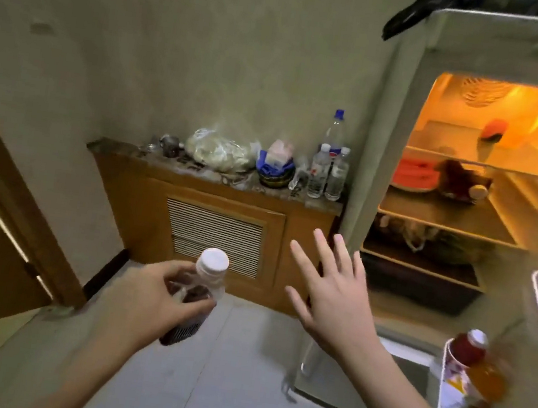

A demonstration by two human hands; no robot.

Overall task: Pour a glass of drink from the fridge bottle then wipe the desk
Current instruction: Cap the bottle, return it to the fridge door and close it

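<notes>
Pale floor tiles fill the lower frame, with the open fridge (461,203) lit at right. Low and left of centre, the left hand (158,295) is clamped round the upright dark bottle (195,300), white cap up. Right of it the right hand (328,291) hangs empty, fingers (323,249) splayed apart, nearer the fridge.

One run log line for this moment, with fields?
left hand: holds white-capped dark plastic bottle | right hand: open, empty | fridge: open
</notes>
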